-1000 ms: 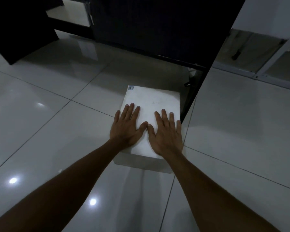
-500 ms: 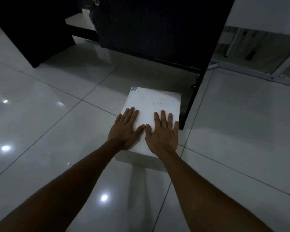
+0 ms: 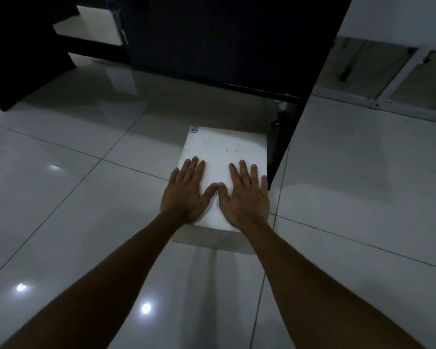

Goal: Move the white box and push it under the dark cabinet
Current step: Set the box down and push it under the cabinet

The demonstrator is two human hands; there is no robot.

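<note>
The white box (image 3: 224, 147) lies flat on the glossy tiled floor, its far end in the shadow below the dark cabinet (image 3: 224, 34). My left hand (image 3: 186, 192) and my right hand (image 3: 244, 195) press palm-down on the near half of its top, fingers spread, thumbs touching. Neither hand grips it. The box's right edge runs close along the cabinet's dark side panel (image 3: 285, 142). A small label (image 3: 194, 129) marks the box's far left corner.
Another dark furniture piece (image 3: 23, 59) stands at the far left. A black object (image 3: 278, 119) lies by the panel under the cabinet. White frame rails (image 3: 400, 84) run along the wall at the right. Open tiled floor (image 3: 73, 197) spreads to the left and behind.
The box and both hands have slid a little farther forward along the side panel, toward the space beneath the cabinet. My view has shifted slightly as well.
</note>
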